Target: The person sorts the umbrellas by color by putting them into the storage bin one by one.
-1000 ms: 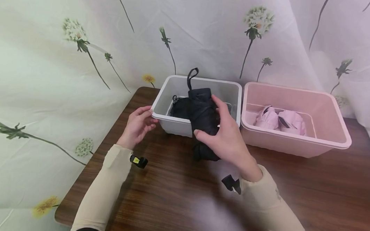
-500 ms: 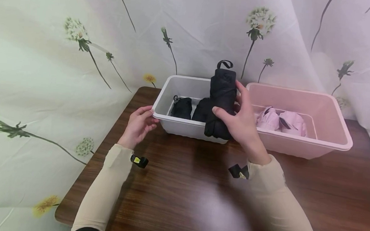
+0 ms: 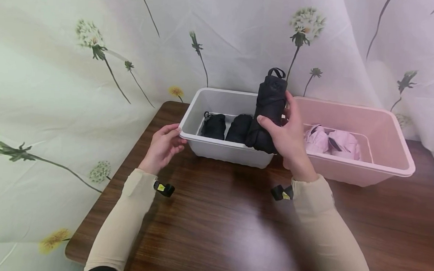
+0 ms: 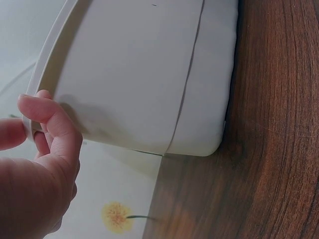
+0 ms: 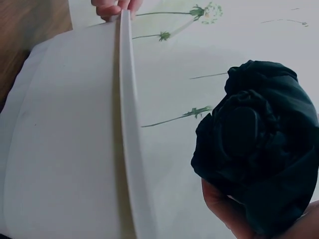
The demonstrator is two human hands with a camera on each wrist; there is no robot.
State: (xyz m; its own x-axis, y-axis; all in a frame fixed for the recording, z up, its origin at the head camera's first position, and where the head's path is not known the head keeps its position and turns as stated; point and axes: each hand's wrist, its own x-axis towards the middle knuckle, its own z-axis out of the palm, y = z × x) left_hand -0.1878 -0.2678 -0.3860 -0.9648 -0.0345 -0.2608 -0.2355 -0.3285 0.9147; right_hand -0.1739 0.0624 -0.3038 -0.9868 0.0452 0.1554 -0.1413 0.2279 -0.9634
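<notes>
My right hand (image 3: 288, 133) grips a folded black umbrella (image 3: 268, 109) with a wrist loop at its top. The umbrella is tilted, above the right end of the white bin (image 3: 223, 150). In the right wrist view the umbrella (image 5: 259, 144) shows its gathered cloth and round end, apart from the bin's rim. My left hand (image 3: 162, 147) pinches the front left corner of that bin's rim, thumb on top and fingers below, as the left wrist view shows with the hand (image 4: 50, 149). Two black bundles (image 3: 214, 126) like the umbrella lie inside the white bin.
A pink bin (image 3: 347, 171) stands right beside the white one, with two light pink bundles (image 3: 343, 144) inside. Both stand on a dark wooden table (image 3: 212, 217), against a flower-printed cloth (image 3: 244, 38). The table's left edge runs close to my left arm.
My right hand has carried the umbrella up and to the right, from in front of the white bin to over its right end. The left hand stays on the rim.
</notes>
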